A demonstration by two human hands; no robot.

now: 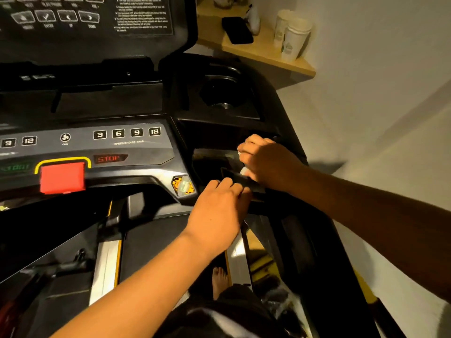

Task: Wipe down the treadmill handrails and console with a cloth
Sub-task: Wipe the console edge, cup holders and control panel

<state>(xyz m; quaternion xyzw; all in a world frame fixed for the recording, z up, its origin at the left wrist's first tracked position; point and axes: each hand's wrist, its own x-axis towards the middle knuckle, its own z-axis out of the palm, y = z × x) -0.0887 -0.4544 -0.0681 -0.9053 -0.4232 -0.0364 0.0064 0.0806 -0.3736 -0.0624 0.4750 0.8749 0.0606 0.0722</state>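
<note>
Two bare hands reach over the right side of one treadmill console (136, 152): the left hand (217, 211) nearer, the right hand (268, 162) just beyond it. One red safety key block (62, 178) sits at the near left. Four numbered speed buttons (127, 133) line the panel's middle, and two more numbered buttons (19, 141) show at the far left edge. One round cup holder (223, 93) lies beyond the hands. Two paper cups (291, 36) and one dark phone (237, 30) rest on one wooden shelf (268, 53) at far right. One bare foot (220, 279) shows below.

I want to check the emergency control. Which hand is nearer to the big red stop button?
Left. The left hand lies to the right of the red stop button, at the console's corner; the right hand is farther right, over the side tray.
</note>
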